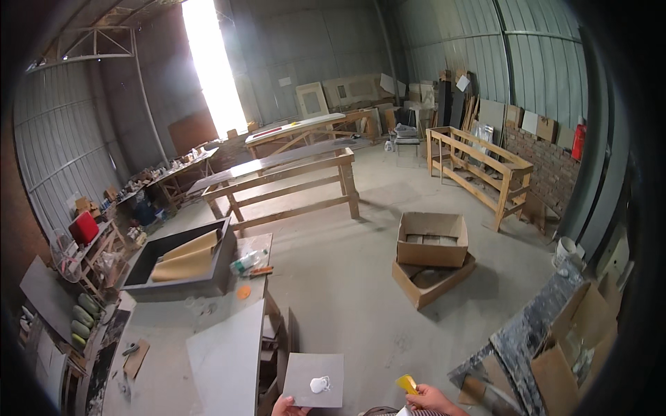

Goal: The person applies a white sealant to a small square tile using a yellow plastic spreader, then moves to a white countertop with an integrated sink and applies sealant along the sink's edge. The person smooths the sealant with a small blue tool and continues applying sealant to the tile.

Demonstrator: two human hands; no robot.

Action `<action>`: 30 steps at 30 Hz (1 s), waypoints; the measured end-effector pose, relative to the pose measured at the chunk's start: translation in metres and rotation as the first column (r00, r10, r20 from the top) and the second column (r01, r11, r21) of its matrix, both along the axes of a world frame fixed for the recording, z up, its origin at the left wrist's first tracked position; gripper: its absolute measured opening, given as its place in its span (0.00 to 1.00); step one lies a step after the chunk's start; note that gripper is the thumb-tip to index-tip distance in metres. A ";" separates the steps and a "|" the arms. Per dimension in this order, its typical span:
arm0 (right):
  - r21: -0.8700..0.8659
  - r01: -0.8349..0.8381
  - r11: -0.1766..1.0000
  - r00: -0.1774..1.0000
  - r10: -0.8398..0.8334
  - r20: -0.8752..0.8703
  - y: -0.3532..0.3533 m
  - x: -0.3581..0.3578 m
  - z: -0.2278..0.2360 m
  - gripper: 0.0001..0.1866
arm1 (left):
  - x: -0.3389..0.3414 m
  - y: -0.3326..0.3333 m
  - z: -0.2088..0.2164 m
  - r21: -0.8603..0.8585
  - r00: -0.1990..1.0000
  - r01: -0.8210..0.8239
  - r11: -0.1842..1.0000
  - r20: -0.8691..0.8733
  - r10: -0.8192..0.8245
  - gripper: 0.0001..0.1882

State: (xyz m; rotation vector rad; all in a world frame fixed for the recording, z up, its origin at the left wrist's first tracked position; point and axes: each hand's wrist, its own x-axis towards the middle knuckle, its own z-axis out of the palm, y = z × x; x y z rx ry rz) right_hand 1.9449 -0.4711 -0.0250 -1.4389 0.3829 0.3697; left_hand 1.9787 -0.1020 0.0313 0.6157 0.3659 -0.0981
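Close to the lower edge, my left hand point(290, 407) grips a flat square grey board point(298, 378) by its near left corner, fingers closed on it. A dab of white paste point(319, 385) lies on the board's face, a little right of its middle. To the right, my right hand point(431, 401) is closed around a small yellow scraper point(406, 383), its blade pointing up and left. The scraper is apart from the board. Something white shows just below my right hand, cut off by the frame's edge.
At left, a worktable point(159, 353) carries a grey sheet point(225, 353), a dark tray point(222, 277) with tan sheets, and a plastic bottle point(248, 261). Stacked cardboard boxes point(431, 253) stand on the floor ahead. Beyond are wooden trestles point(291, 208). An open carton point(555, 374) stands at right.
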 end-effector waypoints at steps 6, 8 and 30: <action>-0.100 0.034 0.994 0.994 -0.044 -0.099 -0.020 0.138 0.030 0.14 | 0.206 -0.016 -0.063 -0.134 0.990 0.141 0.981 -0.007 -0.143 0.17; -0.174 0.023 0.984 0.983 -0.055 -0.176 -0.028 0.197 0.028 0.18 | 0.269 -0.045 -0.046 -0.066 0.994 0.092 0.994 -0.049 -0.095 0.16; 0.446 0.082 0.891 0.993 -0.037 -0.109 -0.141 0.931 0.023 0.12 | 0.956 -0.203 0.014 0.010 0.885 0.436 0.900 0.177 -0.431 0.24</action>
